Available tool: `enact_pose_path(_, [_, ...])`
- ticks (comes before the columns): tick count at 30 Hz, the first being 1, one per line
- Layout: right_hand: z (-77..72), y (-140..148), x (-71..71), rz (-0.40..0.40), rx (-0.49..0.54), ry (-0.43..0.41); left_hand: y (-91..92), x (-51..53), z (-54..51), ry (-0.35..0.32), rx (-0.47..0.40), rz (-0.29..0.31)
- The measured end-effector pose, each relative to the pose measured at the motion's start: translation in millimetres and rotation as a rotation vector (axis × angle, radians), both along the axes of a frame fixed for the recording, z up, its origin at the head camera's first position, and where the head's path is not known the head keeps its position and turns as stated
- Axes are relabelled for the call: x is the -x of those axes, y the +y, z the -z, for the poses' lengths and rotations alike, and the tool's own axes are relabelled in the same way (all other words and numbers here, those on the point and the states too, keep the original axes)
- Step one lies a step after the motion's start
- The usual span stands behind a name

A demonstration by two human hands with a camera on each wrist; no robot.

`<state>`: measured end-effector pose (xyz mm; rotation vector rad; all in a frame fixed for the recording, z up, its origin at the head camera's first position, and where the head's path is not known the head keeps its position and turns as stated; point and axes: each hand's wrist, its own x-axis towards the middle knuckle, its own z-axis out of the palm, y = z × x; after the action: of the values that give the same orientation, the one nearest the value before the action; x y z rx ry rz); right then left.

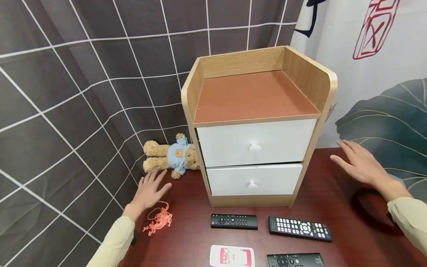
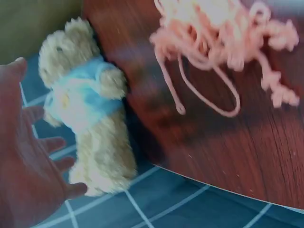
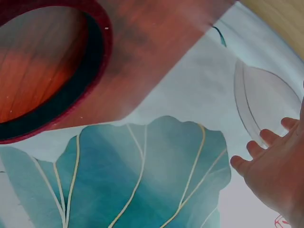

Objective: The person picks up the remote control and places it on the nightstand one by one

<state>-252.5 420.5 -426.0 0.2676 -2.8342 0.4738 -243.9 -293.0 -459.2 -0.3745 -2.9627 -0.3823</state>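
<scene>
My left hand [image 1: 148, 191] hovers with spread fingers near a teddy bear [image 1: 178, 155] in a light blue top, which lies on its side against the cabinet. In the left wrist view the bear [image 2: 90, 104] shows whole beside the fingers, and no grip on it is visible. A tangle of pink cord [image 1: 161, 218] lies just right of that wrist. My right hand [image 1: 361, 163] is held out right of the small cabinet [image 1: 257, 104], fingers extended and holding nothing. Below it a dark red ring-shaped object [image 1: 363, 211] rests on the table, seen larger in the right wrist view [image 3: 97, 57].
Both white drawers [image 1: 253, 180] of the cabinet are pushed in. In front lie a black remote [image 1: 233, 221], a remote with white buttons [image 1: 300, 228], another dark remote [image 1: 297, 260] and a white-and-pink item [image 1: 231, 256]. A dark checked curtain [image 1: 110, 85] borders the left; a leaf-patterned cloth [image 1: 393, 122] borders the right.
</scene>
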Motion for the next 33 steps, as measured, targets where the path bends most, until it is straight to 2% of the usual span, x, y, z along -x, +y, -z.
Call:
enact_pose_path(4, [-9.7, -4, 1.0, -0.008, 0.065, -0.013, 14.8, -17.9, 2.3, -0.008, -0.014, 0.052])
enact_pose_path(8, [-25.5, -9, 1.9, -0.013, 0.146, -0.014, 34.5, -35.3, 4.7, -0.033, -0.044, 0.128])
enact_pose_path(13, [-55.1, -20, 6.4, -0.030, 0.229, -0.010, 61.5, -53.7, 13.9, -0.077, -0.058, 0.223])
enact_pose_path(17, [-82.4, -35, 10.0, -0.057, 0.304, 0.029, 81.9, -67.8, 20.7, -0.108, -0.078, 0.292])
enact_pose_path(21, [-107.5, -49, 12.5, -0.103, 0.343, 0.089, 99.6, -75.5, 27.0, -0.096, -0.079, 0.374])
enact_pose_path(26, [-146.7, -71, 21.5, -0.208, 0.413, 0.190, 114.5, -78.2, 34.6, -0.092, -0.060, 0.417])
enact_pose_path(27, [-157.8, -78, 23.2, -0.244, 0.451, 0.225, 117.2, -78.4, 36.2, -0.098, -0.059, 0.420])
enact_pose_path(28, [-168.0, -86, 22.7, -0.282, 0.545, 0.250, 119.8, -78.4, 38.1, -0.100, -0.059, 0.424])
enact_pose_path(31, [-197.6, -112, 19.9, -0.448, 0.901, 0.356, 128.0, -78.0, 43.9, -0.099, -0.066, 0.437])
enact_pose_path(33, [-212.1, -129, 15.7, -0.576, 1.102, 0.434, 133.4, -76.7, 47.9, -0.086, -0.073, 0.447])
